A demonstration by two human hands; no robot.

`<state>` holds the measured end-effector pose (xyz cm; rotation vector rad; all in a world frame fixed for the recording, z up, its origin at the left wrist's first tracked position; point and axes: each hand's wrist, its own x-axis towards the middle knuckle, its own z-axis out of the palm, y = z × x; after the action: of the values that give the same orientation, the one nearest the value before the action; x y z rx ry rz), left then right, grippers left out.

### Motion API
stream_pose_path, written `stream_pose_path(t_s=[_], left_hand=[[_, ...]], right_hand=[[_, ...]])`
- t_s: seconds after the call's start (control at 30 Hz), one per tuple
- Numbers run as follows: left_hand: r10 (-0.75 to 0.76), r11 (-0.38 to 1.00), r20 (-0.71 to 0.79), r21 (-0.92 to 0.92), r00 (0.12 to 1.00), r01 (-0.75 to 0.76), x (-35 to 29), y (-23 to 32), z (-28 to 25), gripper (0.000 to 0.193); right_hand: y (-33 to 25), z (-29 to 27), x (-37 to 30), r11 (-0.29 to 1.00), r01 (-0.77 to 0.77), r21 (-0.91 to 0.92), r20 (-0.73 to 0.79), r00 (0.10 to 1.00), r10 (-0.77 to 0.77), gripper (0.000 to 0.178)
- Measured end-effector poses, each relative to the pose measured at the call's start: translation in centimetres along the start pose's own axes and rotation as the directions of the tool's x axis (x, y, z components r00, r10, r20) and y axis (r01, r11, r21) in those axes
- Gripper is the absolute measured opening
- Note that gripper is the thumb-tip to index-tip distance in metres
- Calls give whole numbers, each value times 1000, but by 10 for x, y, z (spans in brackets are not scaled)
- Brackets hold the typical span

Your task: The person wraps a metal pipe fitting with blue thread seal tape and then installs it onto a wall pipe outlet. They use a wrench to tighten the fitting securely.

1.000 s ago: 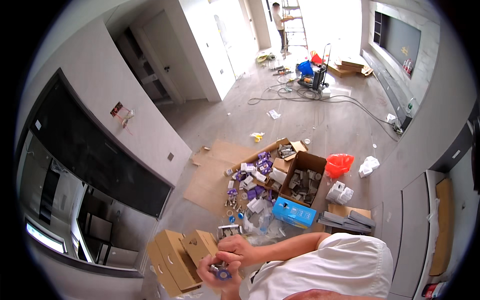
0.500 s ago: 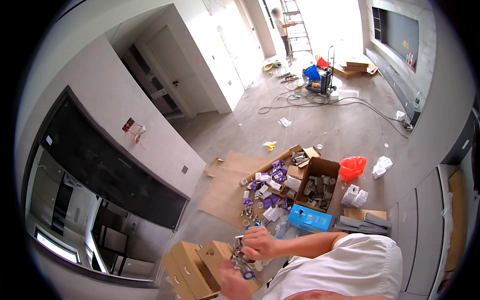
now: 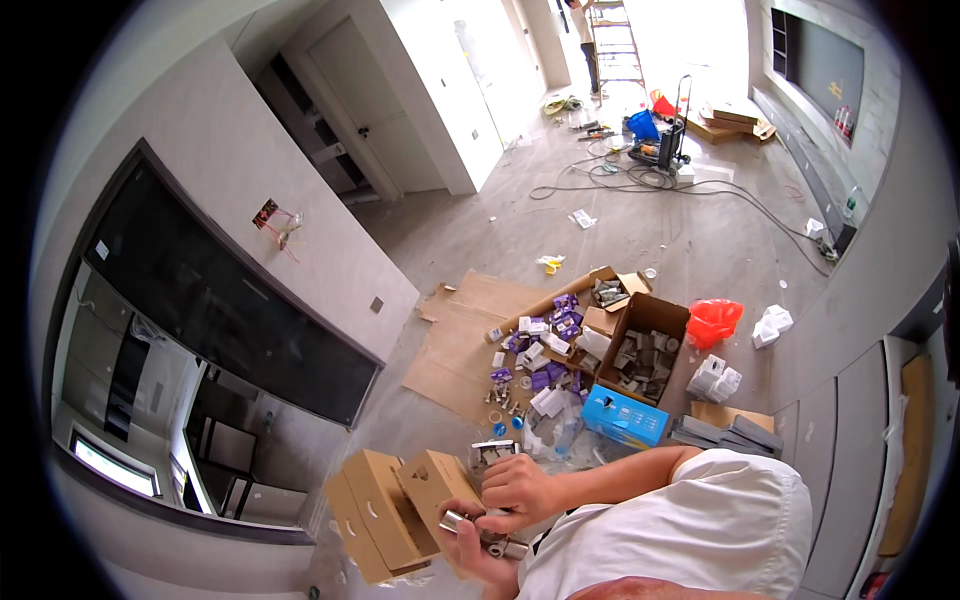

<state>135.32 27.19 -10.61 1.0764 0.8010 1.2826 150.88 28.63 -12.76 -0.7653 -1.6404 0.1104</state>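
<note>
My left hand (image 3: 482,562) is closed around shiny metal fittings. One short chrome cylinder (image 3: 454,521) sticks out past its fingers, and another metal fitting (image 3: 510,549) shows beside the palm. From above, my right hand (image 3: 522,494) reaches over with bent fingers, its fingertips pinching at the metal pieces; the exact grip is partly hidden. Just beyond the knuckles is a small open box (image 3: 494,452) with grey contents I cannot make out. Tall brown cardboard boxes (image 3: 380,515) stand to the left of both hands.
A blue box (image 3: 625,414), an open carton (image 3: 683,318) of grey pieces, purple-and-white packets (image 3: 568,325) and a red plastic bag (image 3: 714,322) lie ahead. Flat cardboard (image 3: 460,350) covers some floor. Farther off are a hand truck (image 3: 672,140), cables, a ladder (image 3: 616,45) and another person (image 3: 584,40).
Both hands have shifted around the metal fittings, and the left has turned so a chrome cylinder shows. A blue ring seen by the hands is out of sight there. The view has shifted slightly.
</note>
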Motion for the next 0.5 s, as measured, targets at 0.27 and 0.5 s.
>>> stream_pose_path(t_s=[0.27, 0.5], left_hand=[[297, 944, 67, 133, 953, -303, 4, -25, -7, 62], [431, 768, 314, 364, 846, -527, 35, -62, -33, 78]], right_hand=[[-3, 17, -22, 853, -465, 236, 19, 880, 474, 47], [8, 23, -29, 444, -804, 395, 202, 547, 812, 49]])
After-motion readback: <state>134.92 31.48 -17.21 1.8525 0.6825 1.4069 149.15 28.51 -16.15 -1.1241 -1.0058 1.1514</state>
